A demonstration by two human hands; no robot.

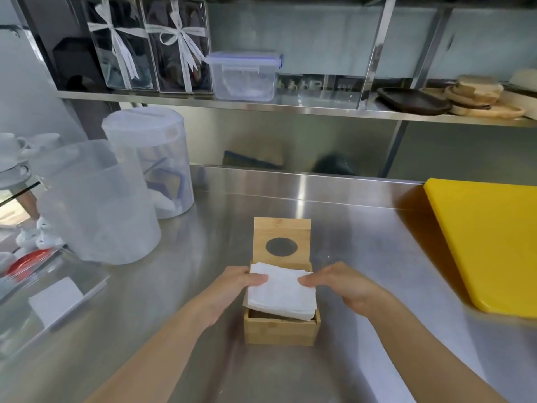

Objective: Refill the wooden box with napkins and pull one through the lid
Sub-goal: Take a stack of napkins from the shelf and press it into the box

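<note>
A square wooden box (pixel 278 330) stands on the steel counter near the front middle. Its hinged lid (pixel 282 232), with a round hole, stands upright at the back. A stack of white napkins (pixel 281 292) rests tilted over the box's open top, its near edge hanging past the front rim. My left hand (pixel 232 289) grips the stack's left edge, thumb on top. My right hand (pixel 345 286) grips the right edge the same way.
Two tall translucent plastic containers (pixel 116 199) stand at the left. A yellow cutting board (pixel 488 239) lies at the right. A glass-topped case (pixel 43 301) sits at the front left. Shelves behind hold a clear lidded tub (pixel 244 75) and wooden plates (pixel 476 96).
</note>
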